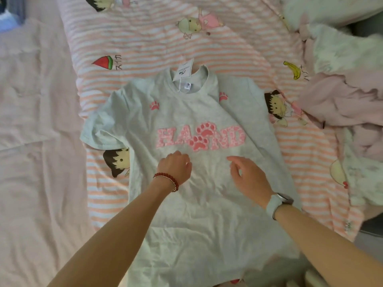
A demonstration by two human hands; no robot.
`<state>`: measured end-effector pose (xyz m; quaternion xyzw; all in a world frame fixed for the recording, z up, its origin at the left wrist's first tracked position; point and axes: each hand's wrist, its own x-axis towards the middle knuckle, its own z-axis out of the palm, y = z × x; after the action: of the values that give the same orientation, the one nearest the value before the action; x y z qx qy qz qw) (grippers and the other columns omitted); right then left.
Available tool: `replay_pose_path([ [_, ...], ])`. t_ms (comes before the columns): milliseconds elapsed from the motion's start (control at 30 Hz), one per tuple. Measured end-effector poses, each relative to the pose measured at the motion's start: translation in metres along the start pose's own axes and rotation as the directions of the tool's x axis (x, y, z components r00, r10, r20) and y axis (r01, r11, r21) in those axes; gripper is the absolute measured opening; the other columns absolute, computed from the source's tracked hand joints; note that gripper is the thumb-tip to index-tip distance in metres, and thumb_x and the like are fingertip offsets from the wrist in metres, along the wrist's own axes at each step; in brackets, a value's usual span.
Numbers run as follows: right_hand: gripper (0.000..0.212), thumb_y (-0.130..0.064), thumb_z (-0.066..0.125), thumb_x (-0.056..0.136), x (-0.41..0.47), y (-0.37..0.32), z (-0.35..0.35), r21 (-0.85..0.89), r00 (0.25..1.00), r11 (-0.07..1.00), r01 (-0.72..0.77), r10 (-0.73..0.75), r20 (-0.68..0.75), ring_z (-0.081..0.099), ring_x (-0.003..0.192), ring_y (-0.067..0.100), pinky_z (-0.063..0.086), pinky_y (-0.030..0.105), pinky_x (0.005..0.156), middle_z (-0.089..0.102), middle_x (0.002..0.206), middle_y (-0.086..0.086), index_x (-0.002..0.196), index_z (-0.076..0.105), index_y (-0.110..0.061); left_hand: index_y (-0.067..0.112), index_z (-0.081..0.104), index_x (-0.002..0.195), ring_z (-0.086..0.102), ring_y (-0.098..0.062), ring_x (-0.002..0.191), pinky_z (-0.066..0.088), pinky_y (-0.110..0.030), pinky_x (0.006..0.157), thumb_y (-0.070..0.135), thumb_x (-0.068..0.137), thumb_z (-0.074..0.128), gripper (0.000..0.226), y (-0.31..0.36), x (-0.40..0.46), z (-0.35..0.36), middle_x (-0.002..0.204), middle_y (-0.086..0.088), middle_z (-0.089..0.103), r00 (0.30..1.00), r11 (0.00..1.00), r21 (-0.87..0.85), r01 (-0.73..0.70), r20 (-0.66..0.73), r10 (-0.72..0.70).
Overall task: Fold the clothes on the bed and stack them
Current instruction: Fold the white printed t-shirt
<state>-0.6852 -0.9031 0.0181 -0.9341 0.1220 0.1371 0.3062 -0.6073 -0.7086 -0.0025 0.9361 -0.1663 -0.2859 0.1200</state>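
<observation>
Grey T-shirt (pixel 199 183) lies face-up on striped quilt (pixel 145 44), right sleeve tucked over, pink lettering showing. Our left hand (pixel 176 166) rests curled on it, our right hand (pixel 248 175) hovers loosely spread. Pink clothes (pixel 342 104) crowd its right edge.

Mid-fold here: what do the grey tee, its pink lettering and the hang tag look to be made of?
Tee: likely soft matte cotton jersey; it lies limp with fine creases.
Lettering: seemingly a raised, fuzzy patch, perhaps chenille or flocked; its edges stand proud of the fabric.
Tag: probably stiff white printed card; it stays flat at the collar.
</observation>
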Motion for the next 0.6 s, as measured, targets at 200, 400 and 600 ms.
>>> replay_pose_path([
  [200, 0.031, -0.014, 0.036, 0.099, 0.100, 0.059, -0.077, 0.301, 0.902, 0.928, -0.222, 0.312, -0.299, 0.052, 0.113, 0.025, 0.038, 0.023, 0.088, 0.056, 0.123, 0.011, 0.122, 0.054, -0.004, 0.012, 0.056, 0.122, 0.049, -0.028, 0.112, 0.043, -0.040, 0.094, 0.020, 0.096, 0.042, 0.031, 0.072, 0.103, -0.048, 0.122, -0.011, 0.053, 0.977, 0.986, -0.140, -0.087, -0.206, 0.057],
  [400, 0.030, -0.027, 0.048, 0.096, 0.166, 0.094, -0.075, 0.546, 0.870, 0.715, -0.436, 0.491, 0.052, 0.060, 0.093, 0.033, 0.048, 0.041, 0.087, 0.065, 0.092, 0.016, 0.095, 0.066, -0.003, 0.016, 0.051, 0.130, 0.043, -0.028, 0.123, 0.036, -0.042, 0.102, 0.023, 0.095, 0.044, 0.036, 0.130, 0.188, -0.046, 0.133, -0.007, 0.048, 0.958, 0.979, -0.111, -0.172, -0.250, 0.141],
  [600, 0.022, -0.022, 0.035, 0.100, 0.175, 0.118, -0.099, 0.637, 0.887, 0.719, -0.279, 0.447, -0.116, 0.033, 0.052, 0.008, 0.029, 0.021, 0.049, 0.036, 0.063, -0.003, 0.083, 0.041, -0.009, 0.017, 0.046, 0.134, 0.043, -0.029, 0.124, 0.034, -0.044, 0.102, 0.041, 0.092, 0.040, 0.049, 0.154, 0.210, -0.035, 0.137, -0.007, 0.045, 0.926, 0.979, -0.083, -0.187, -0.347, 0.148],
])
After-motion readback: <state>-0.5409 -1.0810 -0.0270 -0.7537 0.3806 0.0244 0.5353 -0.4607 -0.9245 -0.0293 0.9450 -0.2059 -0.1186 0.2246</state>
